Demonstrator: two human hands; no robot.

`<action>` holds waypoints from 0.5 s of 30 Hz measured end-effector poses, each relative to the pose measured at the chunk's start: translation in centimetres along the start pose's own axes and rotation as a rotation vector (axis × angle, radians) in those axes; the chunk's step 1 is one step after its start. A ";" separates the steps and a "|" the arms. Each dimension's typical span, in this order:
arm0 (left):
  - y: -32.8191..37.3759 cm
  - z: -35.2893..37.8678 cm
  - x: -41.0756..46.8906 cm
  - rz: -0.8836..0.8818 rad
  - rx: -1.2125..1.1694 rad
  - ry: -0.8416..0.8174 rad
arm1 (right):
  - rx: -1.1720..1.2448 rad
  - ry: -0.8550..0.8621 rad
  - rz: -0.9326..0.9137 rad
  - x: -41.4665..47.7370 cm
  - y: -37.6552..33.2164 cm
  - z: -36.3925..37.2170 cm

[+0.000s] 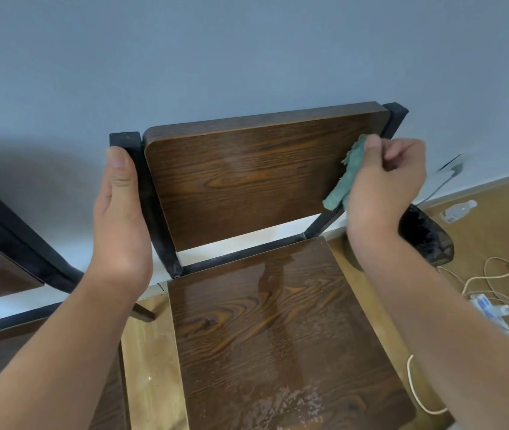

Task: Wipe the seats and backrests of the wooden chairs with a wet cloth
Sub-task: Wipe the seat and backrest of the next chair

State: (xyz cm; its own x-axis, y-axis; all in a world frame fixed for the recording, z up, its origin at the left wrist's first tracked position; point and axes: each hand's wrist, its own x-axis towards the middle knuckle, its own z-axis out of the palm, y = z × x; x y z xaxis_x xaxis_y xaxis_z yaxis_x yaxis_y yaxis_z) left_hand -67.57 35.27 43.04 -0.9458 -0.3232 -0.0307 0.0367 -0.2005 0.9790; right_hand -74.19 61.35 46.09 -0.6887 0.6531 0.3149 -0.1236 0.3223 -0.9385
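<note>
Now at the backrest step, judging by the layout: right hand (380, 184) curled tight around a bunched green cloth (344, 178), pressing it flat to the right edge of the wooden backrest (240, 172), just below its top right corner. Left hand (119, 218) with fingers together and thumb up, palm laid against the black frame post (150, 206) at the backrest's left edge, apparently bracing the chair rather than gripping anything loose. Seat (271, 330) below showing a shiny streak near its back edge, probably damp, with a pale speckled patch toward its front edge that looks unfinished. Next, most likely a sweep leftward across the backrest panel toward the braced post, with even pressure and the bracing palm kept firm against tipping. Second chair (2, 262) partly visible at far left. Loose cables (492, 274) and a plastic bottle (459, 209) on the floor to the right, well apart from the work.
</note>
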 end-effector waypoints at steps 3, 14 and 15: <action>-0.1 0.1 0.1 0.023 -0.007 0.016 | -0.121 -0.191 -0.039 -3.5 3.1 -0.4; -0.1 0.5 -0.3 -0.034 0.005 0.069 | 0.217 -0.009 0.627 -2.0 6.3 -1.2; -0.1 0.5 -0.3 -0.030 -0.012 0.055 | 0.209 0.000 0.549 -1.3 5.3 -1.6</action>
State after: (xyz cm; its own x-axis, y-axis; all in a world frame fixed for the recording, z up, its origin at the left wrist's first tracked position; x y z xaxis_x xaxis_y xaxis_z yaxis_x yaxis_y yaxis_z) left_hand -67.45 35.83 43.10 -0.9276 -0.3666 -0.0717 0.0126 -0.2224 0.9749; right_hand -72.80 63.30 40.93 -0.6914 0.6863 -0.2256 0.1130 -0.2057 -0.9721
